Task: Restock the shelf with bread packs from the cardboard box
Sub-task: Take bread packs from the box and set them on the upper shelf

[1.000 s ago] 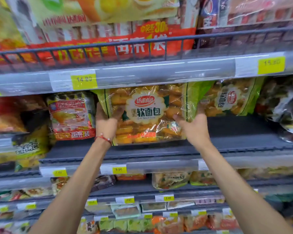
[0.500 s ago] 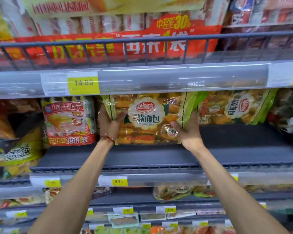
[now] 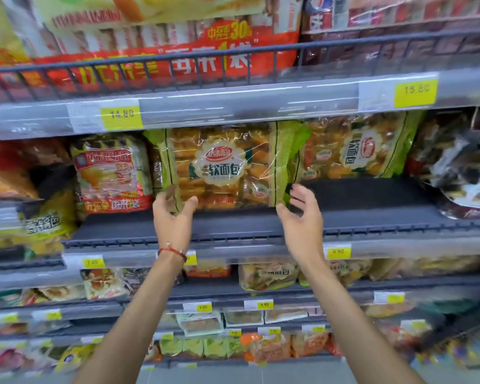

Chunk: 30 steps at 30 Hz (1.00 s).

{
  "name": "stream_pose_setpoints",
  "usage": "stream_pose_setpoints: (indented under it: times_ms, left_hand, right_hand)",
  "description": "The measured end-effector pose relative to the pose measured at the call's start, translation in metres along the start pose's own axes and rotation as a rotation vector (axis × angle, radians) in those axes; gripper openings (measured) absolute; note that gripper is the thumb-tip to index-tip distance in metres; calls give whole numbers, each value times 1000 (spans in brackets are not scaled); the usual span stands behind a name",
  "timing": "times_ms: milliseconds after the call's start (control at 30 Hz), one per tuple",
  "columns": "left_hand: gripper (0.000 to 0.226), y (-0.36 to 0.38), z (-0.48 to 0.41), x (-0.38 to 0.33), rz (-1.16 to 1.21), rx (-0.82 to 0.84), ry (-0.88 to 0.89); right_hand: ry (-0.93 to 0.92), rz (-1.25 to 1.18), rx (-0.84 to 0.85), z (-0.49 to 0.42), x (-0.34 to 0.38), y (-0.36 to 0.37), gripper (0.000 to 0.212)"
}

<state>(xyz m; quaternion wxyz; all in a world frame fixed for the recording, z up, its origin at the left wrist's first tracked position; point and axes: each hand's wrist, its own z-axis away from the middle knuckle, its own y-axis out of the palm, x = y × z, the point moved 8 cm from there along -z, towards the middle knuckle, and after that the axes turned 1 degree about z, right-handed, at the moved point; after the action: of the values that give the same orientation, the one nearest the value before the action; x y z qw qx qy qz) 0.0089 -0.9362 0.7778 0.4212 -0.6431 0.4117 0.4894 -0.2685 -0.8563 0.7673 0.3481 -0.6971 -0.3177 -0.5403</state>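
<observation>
A green-edged bread pack (image 3: 222,167) with a white label stands upright at the back of the dark grey shelf (image 3: 233,225). My left hand (image 3: 172,220), with a red string on the wrist, hovers just in front of the pack's lower left corner, fingers relaxed and holding nothing. My right hand (image 3: 302,217) is spread in front of the pack's lower right corner, also apart from it. A second pack of the same bread (image 3: 355,151) stands turned sideways to the right. The cardboard box is out of view.
A red-labelled pack (image 3: 111,173) stands left of the bread pack. Dark wrapped goods (image 3: 460,167) fill the shelf's right end. A wire-railed shelf (image 3: 233,59) with large red bags hangs above. Lower shelves (image 3: 233,300) hold more packs. Bare shelf lies right of my right hand.
Both hands have let go of the bread pack and drawn back toward me. The pack now stands on its own at the back of the shelf.
</observation>
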Motion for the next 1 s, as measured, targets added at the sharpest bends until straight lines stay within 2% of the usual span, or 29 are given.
stream_pose_setpoints:
  times_ms: [100,333,600,700,833,1000]
  left_hand:
    - [31,15,39,-2,46,163,-4]
    - [23,37,117,11,13,567,-11]
    - [27,37,209,74,1,1031,-71]
    - [25,22,260,97,-33,1200,-121]
    - [23,-3,332,118,-80,1392,-174]
    - [25,-46,437,137,-160,1655,-201]
  right_hand:
    - [22,14,52,33,0,-9,34]
    - [124,26,-33,130,-22,-37,25]
    - [259,11,-394,276,-73,-56,30]
    - [323,9,-525,351,-81,-60,24]
    - [456,11,-688,453,-88,-67,32]
    - [585,-1,-908,591,-90,-77,32]
